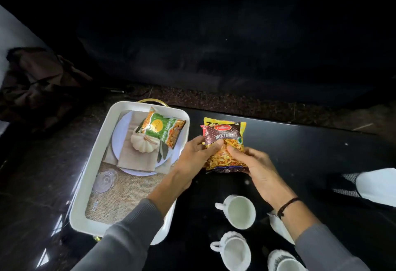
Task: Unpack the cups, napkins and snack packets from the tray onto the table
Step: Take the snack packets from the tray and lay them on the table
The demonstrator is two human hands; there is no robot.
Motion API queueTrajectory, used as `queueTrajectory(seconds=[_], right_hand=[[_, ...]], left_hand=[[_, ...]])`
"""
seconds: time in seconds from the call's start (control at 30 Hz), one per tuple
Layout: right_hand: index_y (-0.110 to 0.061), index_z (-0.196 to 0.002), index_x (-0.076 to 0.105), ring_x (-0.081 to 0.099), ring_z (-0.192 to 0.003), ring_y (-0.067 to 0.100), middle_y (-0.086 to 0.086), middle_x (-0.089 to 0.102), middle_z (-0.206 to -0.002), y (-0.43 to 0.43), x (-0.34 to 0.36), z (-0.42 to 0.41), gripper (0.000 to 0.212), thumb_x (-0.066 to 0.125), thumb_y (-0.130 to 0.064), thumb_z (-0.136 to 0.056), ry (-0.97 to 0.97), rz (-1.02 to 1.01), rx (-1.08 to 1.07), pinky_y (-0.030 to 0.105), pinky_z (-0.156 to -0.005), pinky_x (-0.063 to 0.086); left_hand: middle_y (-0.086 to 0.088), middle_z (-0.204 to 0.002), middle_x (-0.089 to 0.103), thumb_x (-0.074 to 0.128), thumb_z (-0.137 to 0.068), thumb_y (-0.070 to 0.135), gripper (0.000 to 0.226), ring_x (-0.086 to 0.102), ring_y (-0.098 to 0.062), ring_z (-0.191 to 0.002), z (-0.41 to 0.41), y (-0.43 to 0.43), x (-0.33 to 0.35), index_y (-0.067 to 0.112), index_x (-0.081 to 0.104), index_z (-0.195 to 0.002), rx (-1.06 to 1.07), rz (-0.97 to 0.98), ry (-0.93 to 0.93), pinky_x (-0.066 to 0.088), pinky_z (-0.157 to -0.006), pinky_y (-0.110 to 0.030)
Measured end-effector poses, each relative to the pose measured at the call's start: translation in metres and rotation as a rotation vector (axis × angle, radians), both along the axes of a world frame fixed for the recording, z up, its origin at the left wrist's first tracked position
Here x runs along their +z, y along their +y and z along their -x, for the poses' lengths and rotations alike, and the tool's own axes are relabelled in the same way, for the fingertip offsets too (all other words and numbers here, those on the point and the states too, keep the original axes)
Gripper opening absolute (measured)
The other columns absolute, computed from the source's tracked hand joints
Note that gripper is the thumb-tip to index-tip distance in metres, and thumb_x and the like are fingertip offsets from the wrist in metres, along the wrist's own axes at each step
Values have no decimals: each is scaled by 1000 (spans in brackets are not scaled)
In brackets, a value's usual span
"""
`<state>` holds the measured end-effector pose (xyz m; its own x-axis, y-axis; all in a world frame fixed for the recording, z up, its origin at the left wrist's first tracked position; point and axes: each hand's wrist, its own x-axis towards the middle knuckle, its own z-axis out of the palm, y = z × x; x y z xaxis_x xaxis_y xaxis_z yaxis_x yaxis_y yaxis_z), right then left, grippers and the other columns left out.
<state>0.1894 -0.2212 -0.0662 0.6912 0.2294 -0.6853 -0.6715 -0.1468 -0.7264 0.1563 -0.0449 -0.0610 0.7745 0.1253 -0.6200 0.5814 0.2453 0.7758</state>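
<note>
Gripping one maroon "Mixture" snack packet (pixel 224 148) from both sides: left hand (pixel 192 155) and right hand (pixel 255 168), fingers closed on its crinkled foil, just right of the tray and above the bench (pixel 310 153), a glossy black surface.

Behind that packet, a yellow packet (pixel 222 122), mostly hidden, lying on the bench; count one.

Tray (pixel 92 161): one, white, rectangular with rounded corners and a gold far handle, its floor printed with a plate, napkin and burlap picture. Inside at the far end, one green and orange snack packet (pixel 162 130), shiny, lying tilted.

Cups: three, white, round, glazed, on the bench near the person. Far cup (pixel 237 210) with handle to the left; middle cup (pixel 233 251) likewise; the third cup (pixel 285 262) partly cut off at the near edge.

White napkins (pixel 278 230), soft and crumpled, lie under the right forearm; number cannot be told.

Both sleeves grey, ribbed knit.
</note>
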Motion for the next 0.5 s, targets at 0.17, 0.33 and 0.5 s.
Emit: queueTrajectory(seconds=[0.17,0.33,0.5], right_hand=[[-15,-110,74,77,-99,16,2,81,-103,-50,-6,-10,44,85,-40,-76,-17,31,-121,37,-99,53],[-18,-111,73,77,-94,12,-3,82,-100,-81,-20,-23,47,86,-40,-72,-38,113,-184,26,-81,53],[-18,-125,65,70,-106,19,0,73,-115,-88,-37,-27,61,87,-46,-75,-133,442,-70,39,-97,55]], left_hand=[[4,-97,79,76,-89,35,22,75,-4,-90,-26,-51,-6,22,71,-106,-117,-107,11,56,-74,-17],[-1,-117,71,73,-92,34,43,69,-16,-105,-47,-88,-15,14,62,-129,-207,-292,50,55,-95,-32],[-4,-119,68,70,-92,11,39,66,-13,-105,-53,-95,-20,8,59,-128,-205,-445,36,48,-76,-9]])
